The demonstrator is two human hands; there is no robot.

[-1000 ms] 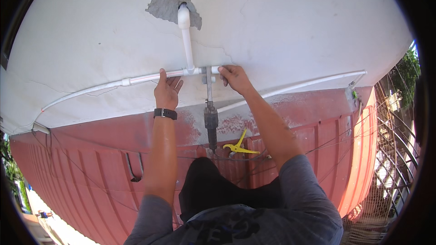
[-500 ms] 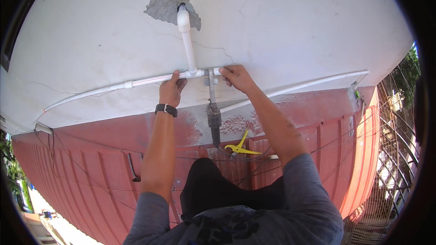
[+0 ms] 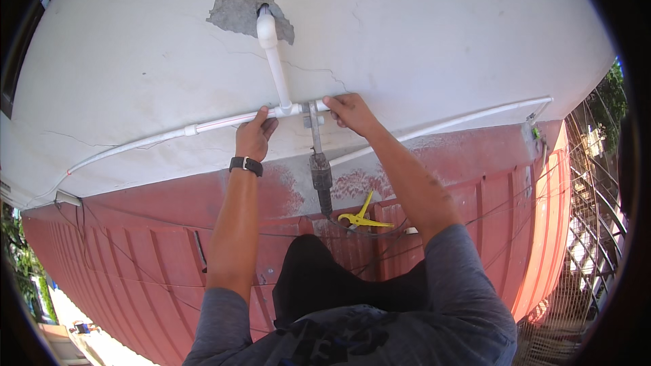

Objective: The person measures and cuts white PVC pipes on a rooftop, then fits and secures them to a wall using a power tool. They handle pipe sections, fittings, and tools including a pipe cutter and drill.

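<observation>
My left hand [image 3: 254, 137] is closed around a long white plastic pipe [image 3: 220, 123], thumb on top, just left of a white tee fitting [image 3: 290, 110]. Opposite it, my right hand [image 3: 352, 114] pinches a white pipe fitting [image 3: 321, 105], mostly hidden by the fingers. Between the tee and this fitting stands the metal head of a pipe welding iron [image 3: 321, 175], its dark handle pointing down toward me. Both white pieces meet the iron's head from either side. From the tee a short white pipe [image 3: 277, 71] rises to an elbow [image 3: 266, 30] at the wall.
The elbow enters a chipped grey hole [image 3: 234, 13] in the white wall [image 3: 434, 34]. Another white pipe [image 3: 468, 118] slopes up to the right. A yellow pipe cutter [image 3: 365, 219] lies on the red metal roof [image 3: 156, 264] near my knee. Dark cables [image 3: 125, 257] cross the roof.
Both hands keep their grip on the pipe and the fitting, against the iron. The view has shifted slightly; nothing else has visibly moved.
</observation>
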